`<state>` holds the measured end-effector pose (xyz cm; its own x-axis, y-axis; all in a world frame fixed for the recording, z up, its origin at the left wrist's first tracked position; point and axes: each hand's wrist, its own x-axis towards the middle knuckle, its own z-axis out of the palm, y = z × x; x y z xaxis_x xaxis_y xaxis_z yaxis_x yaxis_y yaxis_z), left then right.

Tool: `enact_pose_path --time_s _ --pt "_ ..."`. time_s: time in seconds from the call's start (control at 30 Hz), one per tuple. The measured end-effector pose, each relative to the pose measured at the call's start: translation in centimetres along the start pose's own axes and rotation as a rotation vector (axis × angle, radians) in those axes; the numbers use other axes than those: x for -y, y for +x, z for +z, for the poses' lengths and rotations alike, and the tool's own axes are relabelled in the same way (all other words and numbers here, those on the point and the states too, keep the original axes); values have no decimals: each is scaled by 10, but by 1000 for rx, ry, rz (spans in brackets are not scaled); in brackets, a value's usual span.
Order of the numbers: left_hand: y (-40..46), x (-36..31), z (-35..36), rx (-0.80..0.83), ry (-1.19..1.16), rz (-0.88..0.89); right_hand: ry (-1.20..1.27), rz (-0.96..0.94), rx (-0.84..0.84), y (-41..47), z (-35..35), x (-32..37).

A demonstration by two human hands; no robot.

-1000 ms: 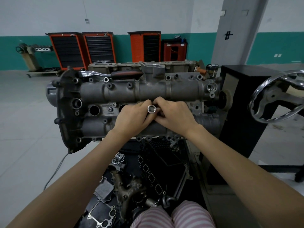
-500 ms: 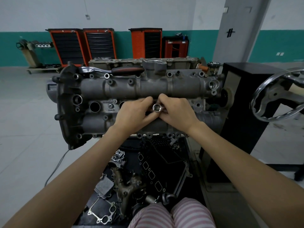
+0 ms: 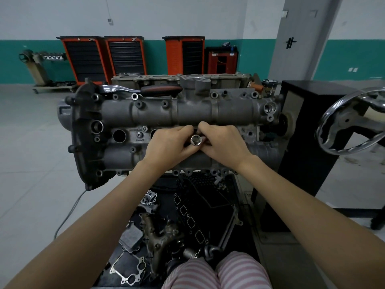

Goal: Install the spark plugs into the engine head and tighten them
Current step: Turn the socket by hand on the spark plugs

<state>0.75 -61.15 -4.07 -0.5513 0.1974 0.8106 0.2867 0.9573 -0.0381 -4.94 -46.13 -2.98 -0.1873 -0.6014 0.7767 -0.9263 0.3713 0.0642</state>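
Both the left hand and right hand still pinch a socket over the engine head, its lower end hidden.

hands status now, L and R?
Left hand: fingers curled round the socket over the engine head.
Right hand: also pinching the same socket.
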Motion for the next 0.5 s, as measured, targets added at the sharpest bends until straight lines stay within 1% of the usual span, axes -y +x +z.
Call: enact_pose_path --time_s 0.1,0.2,0.37,0.5 --pt "0 0 0 -27 12 20 13 27 -8 0 1 1" --pt "0 -3 -3 -13 -20 14 18 55 21 1 3 1" --pt "-1 -5 -5 5 -61 7 5 5 44 2 2 -2" --pt "0 -1 -2 4 1 7 7 18 27 1 1 0"
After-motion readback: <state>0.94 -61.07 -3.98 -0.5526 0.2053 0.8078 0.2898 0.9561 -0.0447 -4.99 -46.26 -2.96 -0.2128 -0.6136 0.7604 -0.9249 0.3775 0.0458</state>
